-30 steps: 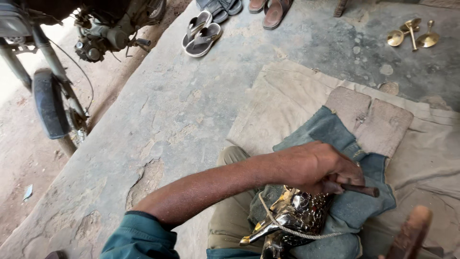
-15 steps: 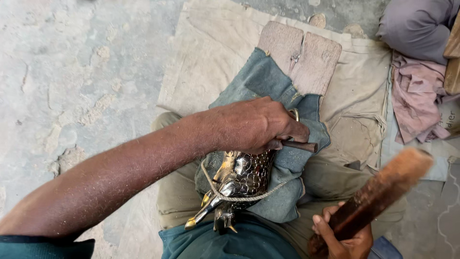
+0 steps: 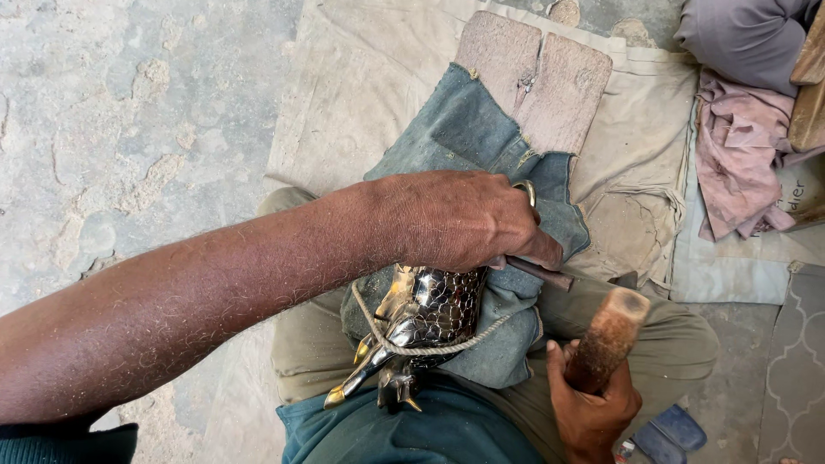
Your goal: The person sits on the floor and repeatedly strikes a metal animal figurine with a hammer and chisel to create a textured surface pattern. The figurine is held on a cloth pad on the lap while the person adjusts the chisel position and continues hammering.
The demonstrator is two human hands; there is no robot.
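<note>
With 1 rope (image 3: 425, 348) looped over it, the shiny scaled metal figure (image 3: 425, 314) lies on blue denim cloth (image 3: 481, 142) in the lap, the left hand (image 3: 460, 219) at its 12 o'clock clenched around a thin metal punch (image 3: 541, 273), and the right hand (image 3: 593, 404) at 4 o'clock clasping a wooden mallet (image 3: 606, 335).

Free room: bare concrete floor (image 3: 129, 129) left of the fingers (image 3: 516, 236). Obstacles: wooden blocks (image 3: 537, 77) ahead; cloth pile (image 3: 739, 163) right; roped metal figure (image 3: 425, 314) beneath.
</note>
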